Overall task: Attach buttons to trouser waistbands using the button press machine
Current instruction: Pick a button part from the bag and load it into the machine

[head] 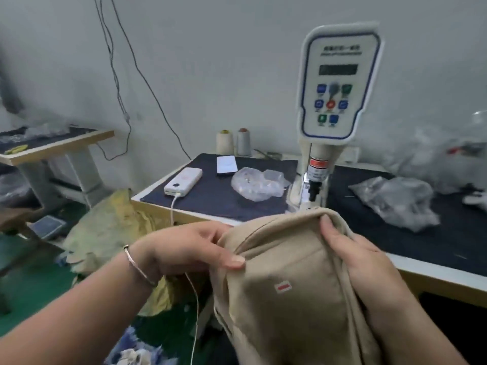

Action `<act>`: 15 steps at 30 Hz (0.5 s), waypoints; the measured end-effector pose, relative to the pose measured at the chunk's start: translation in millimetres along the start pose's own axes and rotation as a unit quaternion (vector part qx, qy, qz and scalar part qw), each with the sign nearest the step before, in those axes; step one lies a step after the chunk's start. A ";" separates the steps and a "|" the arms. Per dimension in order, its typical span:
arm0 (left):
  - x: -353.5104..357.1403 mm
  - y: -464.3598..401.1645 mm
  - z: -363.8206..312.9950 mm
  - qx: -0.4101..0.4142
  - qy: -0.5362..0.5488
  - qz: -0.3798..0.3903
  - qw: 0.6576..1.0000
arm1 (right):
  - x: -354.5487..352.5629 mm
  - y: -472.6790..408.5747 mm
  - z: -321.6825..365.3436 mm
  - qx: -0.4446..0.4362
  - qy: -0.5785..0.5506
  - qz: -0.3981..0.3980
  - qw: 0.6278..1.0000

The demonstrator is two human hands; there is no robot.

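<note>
Beige trousers (287, 262) with a small red label hang in front of me, waistband edge lifted toward the button press machine (315, 180). My left hand (189, 248) pinches the left side of the fabric between thumb and fingers. My right hand (353, 248) grips the right side, thumb on top near the waistband's upper edge. The machine's white control panel (338, 85) stands above its press head, just behind the fabric's top edge. A clear plastic bag (257, 184), apparently of small parts, lies on the table left of the machine.
The dark-covered work table (216, 191) carries a white power bank (183, 180) with a cable, a phone (226, 164), two thread cones (234, 142) and crumpled plastic bags (395, 201) on the right. A yellow-green cloth heap (110, 233) lies on the floor to the left.
</note>
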State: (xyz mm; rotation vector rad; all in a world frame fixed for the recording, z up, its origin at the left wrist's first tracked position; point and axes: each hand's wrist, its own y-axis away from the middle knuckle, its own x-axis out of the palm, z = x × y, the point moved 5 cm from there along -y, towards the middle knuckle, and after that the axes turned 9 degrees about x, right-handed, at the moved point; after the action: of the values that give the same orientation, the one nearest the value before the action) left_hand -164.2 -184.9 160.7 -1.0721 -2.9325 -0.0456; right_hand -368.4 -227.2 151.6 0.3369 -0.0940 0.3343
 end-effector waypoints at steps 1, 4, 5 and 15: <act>1.9 -9.4 10.3 0.014 0.086 -0.017 0.996 | -11.9 -4.1 -5.4 0.002 -0.002 -0.019 1.000; -2.7 -40.4 39.6 0.022 0.205 -0.133 0.969 | -33.5 -15.6 -15.0 -0.002 0.015 -0.044 0.999; -5.4 -49.4 43.0 0.028 0.191 -0.170 0.966 | -39.3 -20.5 -16.0 -0.010 0.023 -0.056 0.998; -26.0 -103.7 44.0 0.076 0.104 -0.195 0.972 | -138.5 -62.5 0.9 -0.110 0.205 -0.276 0.932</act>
State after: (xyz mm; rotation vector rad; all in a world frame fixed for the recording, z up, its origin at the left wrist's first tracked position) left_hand -211.6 -279.4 113.8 -0.4327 -2.8475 0.0580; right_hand -477.7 -325.5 113.0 0.0550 0.3701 -0.1699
